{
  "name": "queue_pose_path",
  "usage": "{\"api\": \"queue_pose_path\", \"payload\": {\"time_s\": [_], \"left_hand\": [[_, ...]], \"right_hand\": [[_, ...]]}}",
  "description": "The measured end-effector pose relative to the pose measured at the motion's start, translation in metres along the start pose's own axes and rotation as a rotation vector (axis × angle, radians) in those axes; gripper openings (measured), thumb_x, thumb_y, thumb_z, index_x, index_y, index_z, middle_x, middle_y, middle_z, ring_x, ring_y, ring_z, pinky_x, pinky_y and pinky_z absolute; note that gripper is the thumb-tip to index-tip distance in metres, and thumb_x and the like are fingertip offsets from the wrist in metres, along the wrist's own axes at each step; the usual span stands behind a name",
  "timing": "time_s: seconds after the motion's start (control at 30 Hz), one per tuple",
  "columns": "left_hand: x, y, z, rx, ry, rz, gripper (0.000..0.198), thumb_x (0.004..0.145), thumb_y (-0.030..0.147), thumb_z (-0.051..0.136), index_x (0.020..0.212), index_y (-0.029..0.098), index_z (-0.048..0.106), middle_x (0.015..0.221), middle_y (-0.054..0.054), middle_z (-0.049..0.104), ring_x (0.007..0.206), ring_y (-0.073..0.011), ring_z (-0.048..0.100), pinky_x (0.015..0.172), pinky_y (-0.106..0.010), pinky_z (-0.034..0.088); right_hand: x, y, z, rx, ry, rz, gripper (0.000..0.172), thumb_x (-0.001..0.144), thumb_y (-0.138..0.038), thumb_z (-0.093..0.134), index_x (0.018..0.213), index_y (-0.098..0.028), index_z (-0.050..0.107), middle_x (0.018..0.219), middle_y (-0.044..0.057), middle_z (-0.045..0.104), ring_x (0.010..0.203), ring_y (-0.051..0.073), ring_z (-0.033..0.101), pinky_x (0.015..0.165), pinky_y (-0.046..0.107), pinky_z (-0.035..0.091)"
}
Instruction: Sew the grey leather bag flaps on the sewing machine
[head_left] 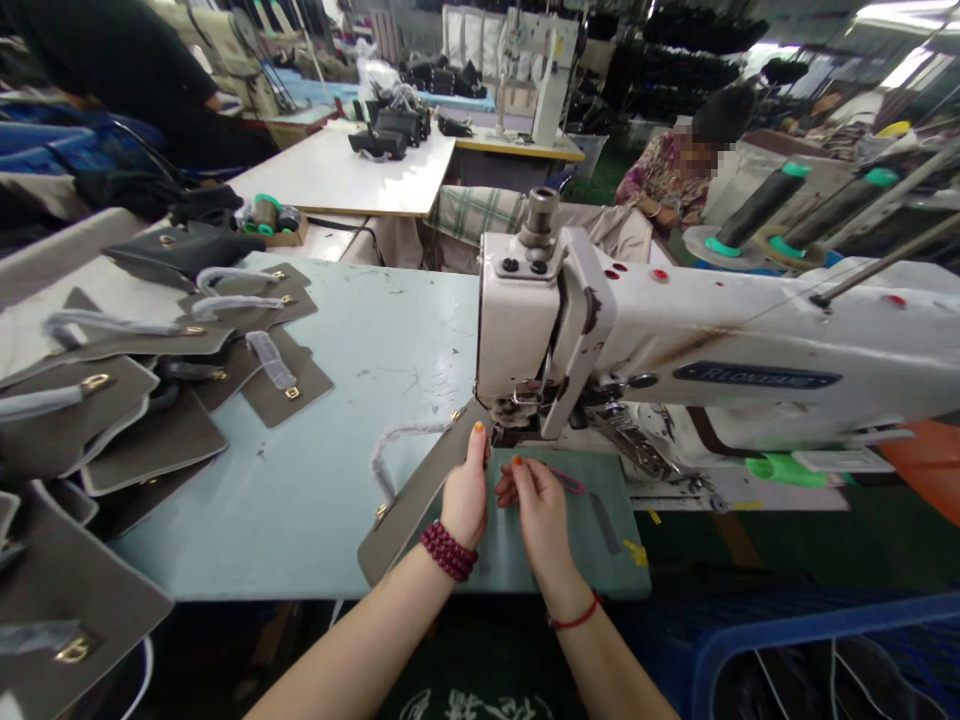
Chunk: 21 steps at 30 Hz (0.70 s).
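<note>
My left hand point(466, 492) grips the right edge of a grey-brown bag panel point(420, 500), thumb on top. The panel lies slanted on the pale blue table point(300, 500), its upper end at the needle area of a white sewing machine point(517, 330). A wrapped handle point(382, 460) arches from the panel's left side. My right hand point(534, 498) is just right of the left one, fingers curled together; what they hold, if anything, is too small to tell. Beside its fingers lies a pink-handled tool point(568, 482), partly hidden.
Several grey panels with wrapped handles point(277, 375) are piled at the left, near a dark bag point(176, 250). Thread cones point(761, 208) stand behind the machine. A blue basket point(705, 650) is at the lower right. A person point(667, 180) sits beyond the machine.
</note>
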<state>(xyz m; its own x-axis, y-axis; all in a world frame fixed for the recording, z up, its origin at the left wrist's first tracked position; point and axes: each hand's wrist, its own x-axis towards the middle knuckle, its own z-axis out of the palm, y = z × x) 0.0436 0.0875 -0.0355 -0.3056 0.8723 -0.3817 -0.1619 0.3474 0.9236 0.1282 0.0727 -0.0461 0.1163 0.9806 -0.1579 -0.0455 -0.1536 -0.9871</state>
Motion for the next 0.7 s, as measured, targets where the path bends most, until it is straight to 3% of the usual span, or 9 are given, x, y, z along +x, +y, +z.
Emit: {"api": "queue_pose_path", "payload": {"time_s": [0.07,0.17,0.23,0.3,0.43,0.53,0.6,0.7], "left_hand": [[-0.021,0.002,-0.011,-0.088,-0.031,0.058,0.037,0.085,0.053,0.048,0.077,0.019,0.058,0.073,0.000,0.059,0.068,-0.0145,0.054,0.063,-0.023,0.044],[-0.035,0.020,-0.042,-0.083,-0.228,0.107,0.021,0.088,0.040,0.051,0.086,0.021,0.058,0.075,0.001,0.056,0.070,-0.0129,0.052,0.063,-0.021,0.043],[-0.014,0.044,-0.062,0.012,-0.331,0.213,0.016,0.087,0.036,0.053,0.093,0.022,0.058,0.078,0.002,0.058,0.073,-0.0130,0.054,0.068,-0.022,0.044],[0.030,0.070,-0.073,0.234,-0.382,0.355,0.021,0.085,0.033,0.054,0.101,0.022,0.059,0.096,-0.003,0.063,0.089,-0.0167,0.058,0.081,-0.028,0.045],[0.117,0.104,-0.059,0.658,-0.783,0.482,0.028,0.075,0.034,0.061,0.099,0.021,0.066,0.110,-0.004,0.068,0.106,-0.0239,0.057,0.097,-0.036,0.041],[0.136,0.110,-0.040,0.653,-1.005,0.358,0.027,0.060,0.033,0.071,0.085,0.024,0.071,0.096,0.000,0.073,0.102,-0.0253,0.061,0.096,-0.034,0.043],[0.131,0.111,-0.032,0.576,-1.010,0.250,0.025,0.052,0.032,0.076,0.075,0.024,0.072,0.083,0.001,0.075,0.095,-0.0266,0.064,0.089,-0.034,0.049],[0.118,0.109,-0.028,0.490,-0.934,0.187,0.016,0.053,0.031,0.075,0.066,0.024,0.070,0.070,0.000,0.073,0.089,-0.0280,0.066,0.078,-0.035,0.053]], "right_hand": [[0.008,-0.006,0.004,-0.040,0.025,-0.032,0.032,0.088,-0.043,0.052,0.078,-0.015,0.062,0.066,0.004,0.065,0.055,0.014,0.059,0.052,0.022,0.047],[0.017,-0.009,0.017,-0.052,0.001,0.009,0.039,0.088,-0.049,0.049,0.080,-0.014,0.064,0.070,0.006,0.067,0.057,0.016,0.062,0.050,0.022,0.048],[0.022,-0.008,0.030,-0.039,-0.028,0.063,0.045,0.087,-0.053,0.046,0.080,-0.014,0.065,0.070,0.007,0.067,0.055,0.016,0.063,0.048,0.022,0.047],[0.027,-0.007,0.043,-0.056,-0.026,0.077,0.048,0.086,-0.056,0.045,0.074,-0.014,0.063,0.065,0.006,0.066,0.052,0.015,0.061,0.045,0.021,0.045],[0.035,-0.004,0.057,-0.162,0.068,-0.016,0.047,0.087,-0.050,0.045,0.057,-0.016,0.055,0.053,0.002,0.058,0.050,0.013,0.055,0.044,0.019,0.038],[0.036,-0.002,0.057,-0.165,0.077,-0.029,0.043,0.086,-0.045,0.048,0.054,-0.016,0.052,0.049,0.000,0.053,0.048,0.012,0.051,0.044,0.019,0.036],[0.035,-0.001,0.054,-0.152,0.064,-0.016,0.042,0.085,-0.045,0.049,0.054,-0.016,0.051,0.048,-0.001,0.051,0.047,0.011,0.050,0.043,0.019,0.035],[0.033,-0.002,0.051,-0.119,0.037,0.012,0.041,0.085,-0.046,0.049,0.056,-0.017,0.049,0.048,-0.002,0.049,0.046,0.011,0.049,0.043,0.018,0.036]]}}
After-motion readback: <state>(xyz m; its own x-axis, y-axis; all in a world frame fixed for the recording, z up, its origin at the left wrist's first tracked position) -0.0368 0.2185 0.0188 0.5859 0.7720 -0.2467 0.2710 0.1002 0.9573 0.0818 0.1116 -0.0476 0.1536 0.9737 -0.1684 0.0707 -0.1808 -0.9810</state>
